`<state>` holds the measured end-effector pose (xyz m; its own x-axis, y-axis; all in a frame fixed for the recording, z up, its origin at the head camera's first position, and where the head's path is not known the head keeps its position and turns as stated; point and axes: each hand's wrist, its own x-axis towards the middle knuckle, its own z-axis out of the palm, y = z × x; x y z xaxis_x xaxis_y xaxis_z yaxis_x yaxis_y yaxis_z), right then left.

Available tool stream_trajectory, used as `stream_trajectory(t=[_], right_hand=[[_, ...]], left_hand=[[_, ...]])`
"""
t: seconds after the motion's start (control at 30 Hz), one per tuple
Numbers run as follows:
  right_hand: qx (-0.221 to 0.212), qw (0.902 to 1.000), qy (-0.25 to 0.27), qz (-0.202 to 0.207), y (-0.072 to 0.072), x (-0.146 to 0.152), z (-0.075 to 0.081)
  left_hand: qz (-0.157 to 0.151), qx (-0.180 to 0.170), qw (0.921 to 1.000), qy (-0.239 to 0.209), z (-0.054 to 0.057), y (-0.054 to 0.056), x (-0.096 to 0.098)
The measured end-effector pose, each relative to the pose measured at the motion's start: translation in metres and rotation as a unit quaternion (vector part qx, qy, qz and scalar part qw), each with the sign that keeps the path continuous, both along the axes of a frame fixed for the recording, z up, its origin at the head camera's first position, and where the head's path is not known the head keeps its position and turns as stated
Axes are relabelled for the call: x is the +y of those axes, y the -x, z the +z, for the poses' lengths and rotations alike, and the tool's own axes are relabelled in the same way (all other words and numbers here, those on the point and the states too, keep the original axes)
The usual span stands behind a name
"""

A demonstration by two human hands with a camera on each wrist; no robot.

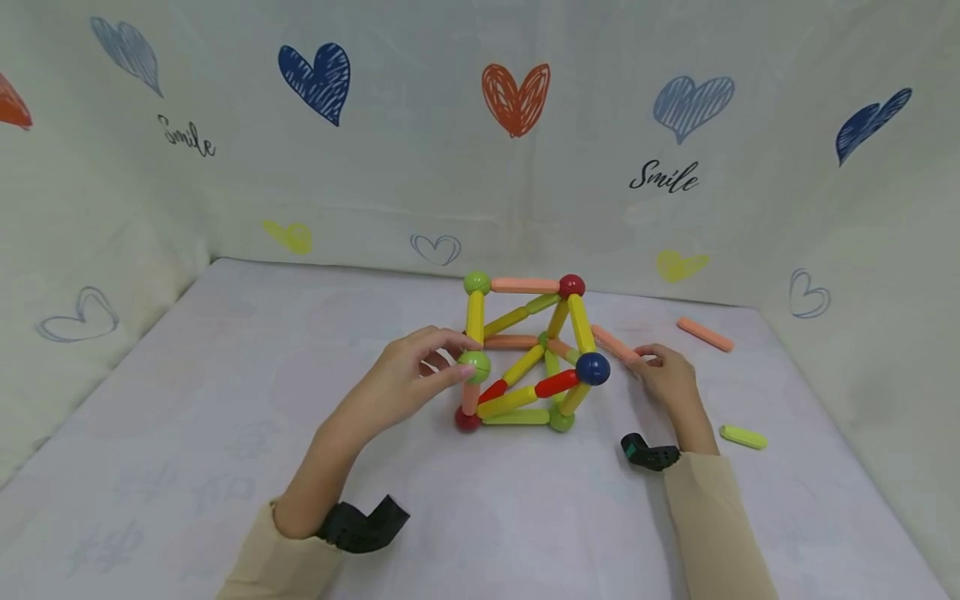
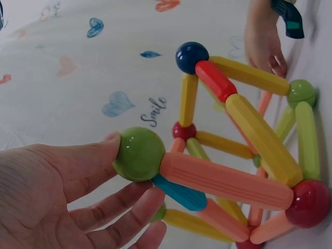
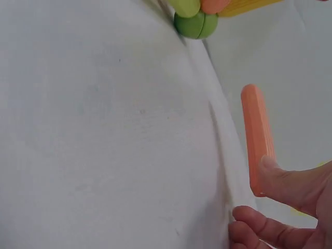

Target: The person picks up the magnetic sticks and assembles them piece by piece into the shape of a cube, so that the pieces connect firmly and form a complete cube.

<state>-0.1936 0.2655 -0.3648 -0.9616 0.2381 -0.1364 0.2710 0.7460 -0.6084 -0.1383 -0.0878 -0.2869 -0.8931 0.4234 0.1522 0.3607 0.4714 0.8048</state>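
Observation:
A box-like frame of coloured sticks and balls stands mid-table. My left hand [image 1: 397, 379] pinches the green ball [image 2: 139, 154] at its near left upper corner. From that ball a salmon stick [image 2: 225, 180] leads to a red ball [image 2: 311, 203], and a teal stick [image 2: 179, 192] also meets it. Diagonally opposite is a navy ball [image 1: 592, 368], joined to a red stick [image 1: 557, 383] and yellow ones. To the right of the frame, my right hand [image 1: 667, 379] pinches a loose salmon stick [image 3: 257, 129] by one end, its other end pointing toward the frame.
Another salmon stick [image 1: 705, 333] lies at the back right of the white table [image 1: 225, 400]. A lime stick [image 1: 743, 437] lies beside the right forearm. Behind the table hangs a pale cloth [image 1: 420, 150] printed with hearts.

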Motion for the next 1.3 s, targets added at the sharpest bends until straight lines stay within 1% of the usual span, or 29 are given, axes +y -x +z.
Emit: stream_trajectory(t=[0.07, 0.13, 0.2, 0.27, 0.33, 0.4, 0.47, 0.53, 0.57, 0.63, 0.7, 0.83, 1.07, 1.2, 1.3], right_hand=[[0.013, 0.9996, 0.023, -0.002, -0.007, -0.002, 0.006], [0.042, 0.9983, 0.041, 0.001, -0.016, -0.006, 0.017], [0.087, 0.995, 0.047, 0.016, -0.026, -0.014, 0.033], [0.14, 0.9881, 0.047, 0.041, -0.038, -0.023, 0.052], [0.199, 0.976, 0.038, 0.081, -0.05, -0.034, 0.069], [0.248, 0.9601, 0.018, 0.127, -0.062, -0.046, 0.082], [0.285, 0.9429, -0.004, 0.173, -0.072, -0.057, 0.09], [0.305, 0.9283, -0.033, 0.21, -0.078, -0.066, 0.092], [0.308, 0.9238, -0.047, 0.222, -0.079, -0.071, 0.092], [0.303, 0.92, -0.065, 0.239, -0.08, -0.078, 0.09], [0.291, 0.9219, -0.085, 0.242, -0.08, -0.083, 0.086], [0.275, 0.9258, -0.107, 0.236, -0.078, -0.087, 0.079], [0.277, 0.9239, -0.119, 0.236, -0.077, -0.088, 0.076], [0.279, 0.9205, -0.127, 0.242, -0.077, -0.089, 0.076], [0.276, 0.921, -0.133, 0.241, -0.078, -0.091, 0.076]], left_hand=[[-0.001, -0.003, 1.0, -0.001, 0.0, 0.0, 0.001], [0.0, -0.007, 1.0, -0.001, 0.0, 0.0, 0.002], [0.001, -0.011, 0.9999, 0.0, 0.001, 0.0, 0.002], [0.001, -0.011, 0.9999, 0.001, 0.001, 0.0, 0.002], [0.001, -0.009, 1.0, 0.002, 0.002, 0.0, 0.002], [0.001, -0.008, 1.0, 0.003, 0.002, 0.0, 0.002], [0.0, -0.01, 0.9999, 0.005, 0.002, 0.0, 0.002], [0.001, -0.014, 0.9999, 0.007, 0.002, 0.0, 0.002], [0.001, -0.015, 0.9999, 0.008, 0.002, 0.0, 0.002], [0.003, -0.017, 0.9998, 0.011, 0.002, 0.0, 0.002], [0.003, -0.018, 0.9997, 0.015, 0.001, 0.0, 0.001], [0.003, -0.021, 0.9995, 0.025, 0.001, 0.0, 0.0], [0.006, -0.031, 0.9991, 0.028, 0.002, -0.001, 0.001], [0.01, -0.032, 0.9992, 0.024, 0.001, -0.002, 0.003], [0.013, -0.032, 0.9992, 0.02, 0.0, -0.002, 0.005]])
